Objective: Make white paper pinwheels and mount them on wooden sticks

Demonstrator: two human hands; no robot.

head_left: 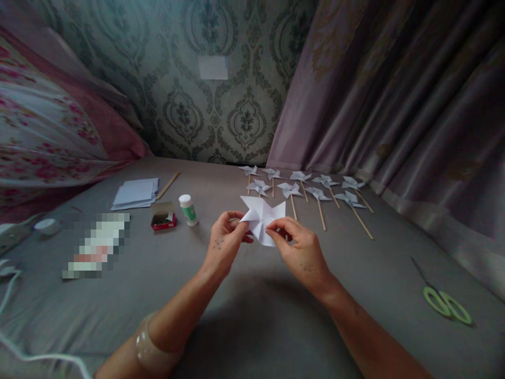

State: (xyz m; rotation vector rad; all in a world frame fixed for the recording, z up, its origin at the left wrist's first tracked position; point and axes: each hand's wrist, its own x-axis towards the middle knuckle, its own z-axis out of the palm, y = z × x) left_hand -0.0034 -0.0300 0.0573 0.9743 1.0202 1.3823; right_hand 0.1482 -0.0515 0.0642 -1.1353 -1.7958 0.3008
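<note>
Held up between both hands is a white paper pinwheel (pixel 258 213) with no stick visible on it. My left hand (pixel 226 239) grips its left side, thumb in front and fingers behind. With thumb and index finger pinched, my right hand (pixel 302 250) holds the paper at its lower right, close to the middle. Whether a pin sits in that pinch is hidden. Behind the hands lie several finished pinwheels on wooden sticks (pixel 291 190), set out in two rows. Left of my left hand stand a glue stick (pixel 189 211) with a white cap and a small open red box (pixel 164 221) of small metal pieces.
A stack of white paper (pixel 136 192) lies at the back left beside loose wooden sticks (pixel 169 185). Green-handled scissors (pixel 446 305) rest at the right. At the left are a blurred-out sheet (pixel 98 245), a power strip (pixel 13 237) and a white cable (pixel 43 358). Curtains (pixel 355 95) border the right.
</note>
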